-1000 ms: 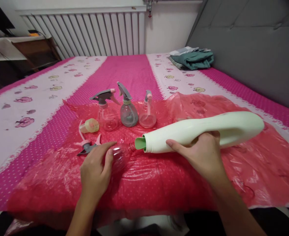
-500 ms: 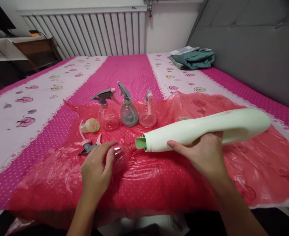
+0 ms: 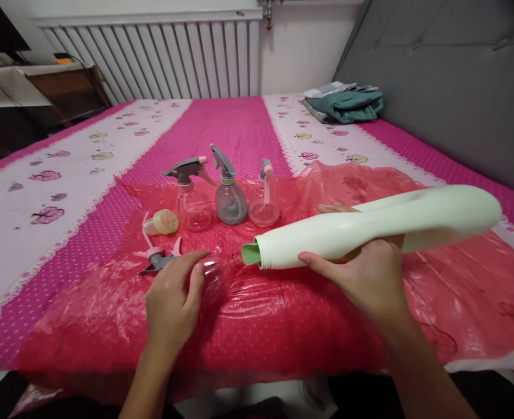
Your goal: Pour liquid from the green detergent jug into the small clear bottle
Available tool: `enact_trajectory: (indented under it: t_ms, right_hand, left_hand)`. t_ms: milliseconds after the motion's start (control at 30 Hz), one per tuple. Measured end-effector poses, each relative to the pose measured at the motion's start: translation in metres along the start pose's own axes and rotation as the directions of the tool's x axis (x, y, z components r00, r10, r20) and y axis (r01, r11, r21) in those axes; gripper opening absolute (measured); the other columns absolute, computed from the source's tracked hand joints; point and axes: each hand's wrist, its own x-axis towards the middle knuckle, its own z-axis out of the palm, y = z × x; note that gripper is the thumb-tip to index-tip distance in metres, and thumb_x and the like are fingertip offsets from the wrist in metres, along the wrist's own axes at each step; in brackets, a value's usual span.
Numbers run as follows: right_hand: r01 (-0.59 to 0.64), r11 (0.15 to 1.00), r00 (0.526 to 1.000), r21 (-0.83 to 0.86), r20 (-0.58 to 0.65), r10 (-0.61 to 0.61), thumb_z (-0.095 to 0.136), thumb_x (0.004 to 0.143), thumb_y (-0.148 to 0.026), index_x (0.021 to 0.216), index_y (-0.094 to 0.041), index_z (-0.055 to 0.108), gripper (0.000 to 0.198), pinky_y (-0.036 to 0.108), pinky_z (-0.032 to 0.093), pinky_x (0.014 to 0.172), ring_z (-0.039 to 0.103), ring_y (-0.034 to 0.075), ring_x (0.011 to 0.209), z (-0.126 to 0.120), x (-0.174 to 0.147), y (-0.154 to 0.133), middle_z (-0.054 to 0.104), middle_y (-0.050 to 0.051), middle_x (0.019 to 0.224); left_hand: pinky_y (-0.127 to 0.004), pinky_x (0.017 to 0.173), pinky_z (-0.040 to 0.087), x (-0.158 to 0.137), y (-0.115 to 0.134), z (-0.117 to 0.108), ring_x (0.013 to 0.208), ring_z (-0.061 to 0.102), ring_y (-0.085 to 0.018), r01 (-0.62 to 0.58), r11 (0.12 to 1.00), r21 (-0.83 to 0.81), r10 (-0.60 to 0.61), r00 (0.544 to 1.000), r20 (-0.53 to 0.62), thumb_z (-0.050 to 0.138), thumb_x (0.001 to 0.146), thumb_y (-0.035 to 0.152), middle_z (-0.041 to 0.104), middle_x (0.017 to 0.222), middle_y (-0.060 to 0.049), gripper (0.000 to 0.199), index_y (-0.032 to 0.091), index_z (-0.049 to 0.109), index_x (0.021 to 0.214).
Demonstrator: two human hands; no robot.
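Observation:
My left hand is closed around a clear spray bottle body that leans over to the right. Its neck meets the green spout of a long pale-green jug, which my right hand grips from below, nearly level. Whether liquid flows cannot be seen. A grey and pink trigger head lies just beyond my left hand. Behind stand three spray bottles with heads on: a clear one, a greyish one and another clear one.
A yellowish translucent cap lies on its side at the left. Red plastic sheeting covers the near part of the bed. Folded clothes lie at the far right by the grey headboard. A radiator lines the wall.
The far end of the pale-green jug has risen slightly and shifted right. Its spout stays at the bottle's neck, and both hands keep their hold.

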Motion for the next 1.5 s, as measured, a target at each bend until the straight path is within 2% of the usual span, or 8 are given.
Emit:
enact_trajectory:
  t_ms: [333, 533, 700, 867, 1067, 1367, 1500]
  right_hand:
    - [0.234, 0.970, 0.968, -0.067, -0.082, -0.239, 0.075, 0.087, -0.068, 0.130, -0.026, 0.069, 0.060, 0.051, 0.042, 0.121, 0.068, 0.031, 0.125, -0.0025, -0.0010, -0.0001, 0.072, 0.005, 0.130]
    - [0.164, 0.982, 0.986, -0.098, -0.007, -0.166, 0.077, 0.083, -0.069, 0.131, -0.024, 0.071, 0.065, 0.051, 0.042, 0.123, 0.065, 0.033, 0.131, -0.0087, -0.0005, -0.0048, 0.071, 0.007, 0.133]
    - [0.213, 0.972, 0.975, -0.098, -0.038, -0.218, 0.076, 0.087, -0.064, 0.132, -0.025, 0.069, 0.060, 0.049, 0.039, 0.124, 0.066, 0.031, 0.130, -0.0086, -0.0009, -0.0067, 0.071, 0.005, 0.134]
    - [0.161, 0.983, 0.987, -0.088, -0.007, -0.162, 0.075, 0.086, -0.068, 0.132, -0.025, 0.069, 0.064, 0.050, 0.040, 0.123, 0.065, 0.032, 0.131, -0.0087, -0.0010, -0.0061, 0.070, 0.006, 0.134]
    - [0.222, 0.970, 0.973, -0.096, -0.040, -0.227, 0.076, 0.088, -0.065, 0.133, -0.025, 0.068, 0.061, 0.049, 0.037, 0.124, 0.065, 0.031, 0.130, -0.0080, -0.0012, -0.0057, 0.071, 0.005, 0.134]
    - [0.152, 0.988, 0.987, -0.041, -0.039, -0.154, 0.078, 0.085, -0.065, 0.130, -0.027, 0.070, 0.060, 0.052, 0.035, 0.126, 0.065, 0.031, 0.131, -0.0045, -0.0027, -0.0034, 0.071, 0.002, 0.133]
    - [0.080, 0.997, 0.996, -0.010, -0.034, -0.080, 0.075, 0.084, -0.074, 0.129, -0.029, 0.071, 0.064, 0.054, 0.038, 0.124, 0.065, 0.032, 0.130, -0.0018, -0.0028, -0.0030, 0.071, 0.003, 0.133]
  left_hand:
    - [-0.042, 0.091, 0.054, 0.0006, 0.0020, 0.0001, 0.104, 0.076, -0.030, -0.002, 1.000, -0.006, 0.002, 1.000, -0.003, 0.043, 0.109, 0.044, 0.083, 0.112, -0.007, 0.043, 0.022, 0.079, 0.117]
    - [-0.042, 0.091, 0.055, 0.0007, 0.0025, -0.0003, 0.104, 0.076, -0.030, 0.013, 1.000, -0.002, -0.013, 1.000, 0.010, 0.043, 0.109, 0.043, 0.083, 0.111, -0.007, 0.042, 0.023, 0.079, 0.117]
    - [-0.043, 0.092, 0.055, 0.0008, 0.0018, 0.0001, 0.105, 0.076, -0.030, 0.019, 1.000, -0.001, -0.019, 1.000, 0.001, 0.043, 0.108, 0.044, 0.083, 0.112, -0.007, 0.043, 0.023, 0.080, 0.116]
    - [-0.043, 0.093, 0.055, 0.0010, 0.0030, 0.0000, 0.106, 0.076, -0.030, 0.010, 1.000, -0.010, -0.010, 1.000, 0.001, 0.043, 0.109, 0.044, 0.083, 0.114, -0.008, 0.043, 0.022, 0.080, 0.117]
    - [-0.044, 0.091, 0.055, 0.0005, 0.0018, 0.0009, 0.105, 0.076, -0.031, 0.007, 1.000, -0.004, -0.007, 1.000, 0.005, 0.043, 0.109, 0.044, 0.083, 0.113, -0.008, 0.043, 0.021, 0.079, 0.117]
    - [-0.044, 0.092, 0.055, 0.0014, 0.0018, 0.0004, 0.105, 0.076, -0.030, 0.020, 1.000, -0.011, -0.020, 1.000, 0.007, 0.043, 0.108, 0.045, 0.083, 0.113, -0.007, 0.043, 0.023, 0.079, 0.117]
    - [-0.043, 0.092, 0.055, 0.0010, -0.0002, 0.0007, 0.106, 0.076, -0.030, 0.025, 1.000, -0.013, -0.025, 1.000, 0.007, 0.043, 0.108, 0.046, 0.083, 0.113, -0.007, 0.043, 0.023, 0.079, 0.116]
